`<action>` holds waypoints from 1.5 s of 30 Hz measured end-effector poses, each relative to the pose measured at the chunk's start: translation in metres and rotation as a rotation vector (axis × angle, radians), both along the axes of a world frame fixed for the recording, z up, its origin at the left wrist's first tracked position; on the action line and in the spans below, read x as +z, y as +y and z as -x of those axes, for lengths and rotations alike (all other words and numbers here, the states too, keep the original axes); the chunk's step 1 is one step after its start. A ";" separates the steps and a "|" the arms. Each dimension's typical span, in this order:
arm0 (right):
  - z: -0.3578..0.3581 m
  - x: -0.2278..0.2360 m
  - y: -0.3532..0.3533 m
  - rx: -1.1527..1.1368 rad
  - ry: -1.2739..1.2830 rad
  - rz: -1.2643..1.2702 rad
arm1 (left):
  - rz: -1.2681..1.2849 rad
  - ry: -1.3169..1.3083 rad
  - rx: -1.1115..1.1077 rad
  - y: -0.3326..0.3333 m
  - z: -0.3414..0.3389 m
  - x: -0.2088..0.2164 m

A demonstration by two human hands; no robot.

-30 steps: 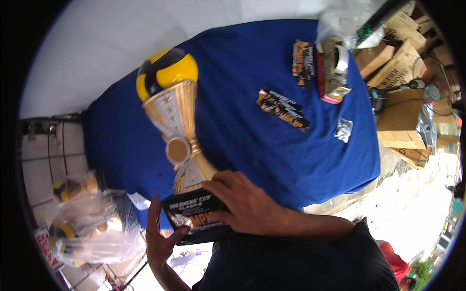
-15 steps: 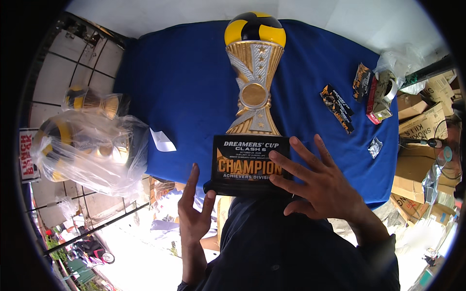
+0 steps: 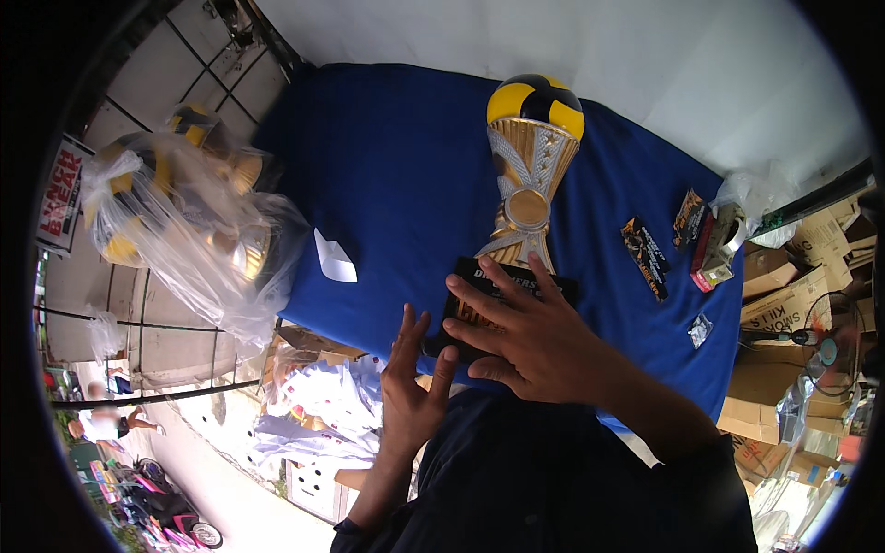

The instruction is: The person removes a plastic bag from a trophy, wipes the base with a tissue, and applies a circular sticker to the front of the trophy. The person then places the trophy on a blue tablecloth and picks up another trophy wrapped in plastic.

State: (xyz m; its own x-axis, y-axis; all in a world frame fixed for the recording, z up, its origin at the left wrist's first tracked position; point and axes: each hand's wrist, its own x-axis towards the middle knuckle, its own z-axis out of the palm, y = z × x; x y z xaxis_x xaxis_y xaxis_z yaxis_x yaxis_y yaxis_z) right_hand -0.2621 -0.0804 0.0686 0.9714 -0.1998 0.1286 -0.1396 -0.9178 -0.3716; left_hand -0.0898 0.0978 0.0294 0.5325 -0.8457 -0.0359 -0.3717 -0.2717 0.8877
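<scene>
A trophy (image 3: 525, 166) lies on the blue cloth, its gold and silver stem topped by a yellow and black volleyball (image 3: 537, 103). The black base (image 3: 564, 288) points toward me and bears a printed plate in orange and white. My right hand (image 3: 546, 348) rests over that plate with fingers stretched and spread, hiding most of it. Beside the base's near left corner is my left hand (image 3: 410, 396), fingers extended and thumb apart, holding nothing. Whether its fingertips touch the base is hard to see.
Several trophies in clear plastic bags (image 3: 198, 226) stand on the left. A white paper piece (image 3: 334, 258) lies on the blue cloth (image 3: 396, 157). Black-orange printed strips (image 3: 645, 258), a tape dispenser (image 3: 724, 244) and a crumpled wrapper (image 3: 701, 330) lie right, near cardboard boxes (image 3: 756, 396).
My right hand has slid left from the plate's right side to cover its middle. The whole view has turned, and my left hand stays beside the base.
</scene>
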 end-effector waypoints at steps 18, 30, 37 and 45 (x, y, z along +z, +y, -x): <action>0.029 0.001 -0.061 -0.496 -0.152 -0.156 | 0.164 0.384 0.017 -0.008 0.004 -0.016; 0.031 -0.037 -0.015 -0.604 -0.273 -0.353 | -0.251 -0.101 -0.494 -0.111 -0.061 0.016; 0.029 -0.051 -0.042 -0.560 -0.408 -0.865 | -0.060 -0.100 -0.270 -0.116 -0.053 0.010; 0.067 -0.049 -0.014 -0.756 -0.407 -0.680 | -0.005 0.193 -0.142 -0.120 -0.067 -0.027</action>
